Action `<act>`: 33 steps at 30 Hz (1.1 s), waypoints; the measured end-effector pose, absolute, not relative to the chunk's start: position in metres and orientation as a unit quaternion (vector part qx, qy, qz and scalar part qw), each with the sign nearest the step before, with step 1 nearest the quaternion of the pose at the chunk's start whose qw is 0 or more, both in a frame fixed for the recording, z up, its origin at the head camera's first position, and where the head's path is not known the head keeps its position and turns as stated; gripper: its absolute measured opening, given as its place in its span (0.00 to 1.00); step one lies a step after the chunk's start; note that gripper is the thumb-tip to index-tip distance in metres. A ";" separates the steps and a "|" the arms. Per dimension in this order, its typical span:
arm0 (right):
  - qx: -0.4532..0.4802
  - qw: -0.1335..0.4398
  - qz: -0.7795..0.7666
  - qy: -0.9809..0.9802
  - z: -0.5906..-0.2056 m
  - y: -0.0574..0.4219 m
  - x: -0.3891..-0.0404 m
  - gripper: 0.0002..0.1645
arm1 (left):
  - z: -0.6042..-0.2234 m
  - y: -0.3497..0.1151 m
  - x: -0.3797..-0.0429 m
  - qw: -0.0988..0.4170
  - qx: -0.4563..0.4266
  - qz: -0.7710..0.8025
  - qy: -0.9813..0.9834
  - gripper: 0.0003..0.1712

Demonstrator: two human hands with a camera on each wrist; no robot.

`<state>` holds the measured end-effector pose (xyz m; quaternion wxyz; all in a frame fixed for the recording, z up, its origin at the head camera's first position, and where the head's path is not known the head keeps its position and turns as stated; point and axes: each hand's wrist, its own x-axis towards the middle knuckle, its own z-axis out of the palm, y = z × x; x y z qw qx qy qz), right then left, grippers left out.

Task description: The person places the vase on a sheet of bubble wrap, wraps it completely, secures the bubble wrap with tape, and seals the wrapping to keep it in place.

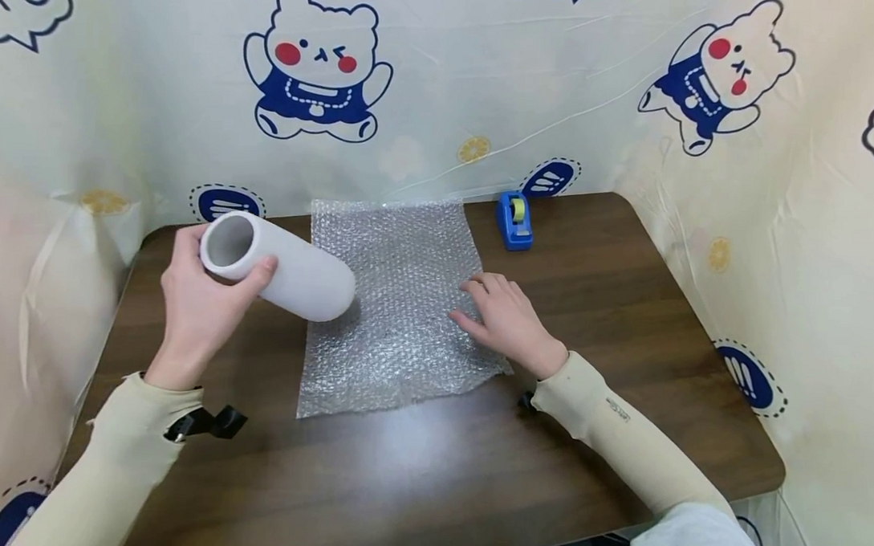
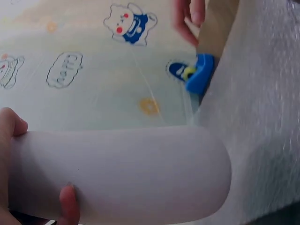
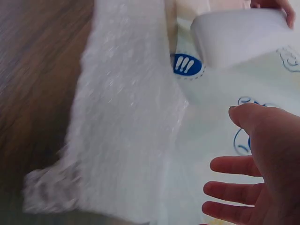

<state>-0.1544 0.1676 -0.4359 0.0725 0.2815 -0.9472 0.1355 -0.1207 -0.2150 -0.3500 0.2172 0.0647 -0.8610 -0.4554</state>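
Observation:
A white cylindrical vase [image 1: 300, 272] is tilted on its side, its open mouth toward my left hand [image 1: 204, 305]. Thumb and fingers of that hand grip it round the mouth end, as the left wrist view also shows on the vase [image 2: 126, 173]. The rounded base hangs over the left part of a sheet of bubble wrap [image 1: 398, 344] spread flat on the table. Over the sheet's right edge is my right hand [image 1: 504, 319], fingers spread and relaxed, holding nothing. In the right wrist view its fingers [image 3: 234, 193] point toward the bubble wrap [image 3: 126, 122].
A blue tape dispenser [image 1: 514, 221] with a yellowish roll stands at the back of the brown wooden table [image 1: 659, 337], right of the bubble wrap. A pale curtain [image 1: 444, 80] printed with cartoon bears hangs behind and beside the table.

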 end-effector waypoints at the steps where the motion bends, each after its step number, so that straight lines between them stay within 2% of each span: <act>1: 0.285 0.067 0.137 -0.946 -0.434 0.165 -0.154 0.32 | -0.351 -0.211 -0.120 0.210 0.051 -0.466 -0.858 0.39; 8: 0.299 0.014 0.175 -0.938 -0.419 0.153 -0.154 0.44 | -0.362 -0.183 -0.120 0.142 -0.019 -0.586 -0.797 0.34; 14: 0.313 -0.029 0.231 -0.921 -0.410 0.147 -0.154 0.57 | -0.374 -0.166 -0.119 0.123 -0.050 -0.621 -0.772 0.30; 20: 0.351 -0.038 0.236 -0.905 -0.410 0.140 -0.153 0.67 | -0.383 -0.154 -0.116 0.110 -0.065 -0.646 -0.753 0.29; 28: 0.358 -0.075 0.255 -0.895 -0.417 0.136 -0.155 0.71 | -0.397 -0.144 -0.114 0.075 -0.082 -0.678 -0.727 0.31; 33: 0.362 -0.080 0.264 -0.891 -0.420 0.138 -0.155 0.67 | -0.403 -0.142 -0.113 0.058 -0.090 -0.693 -0.713 0.29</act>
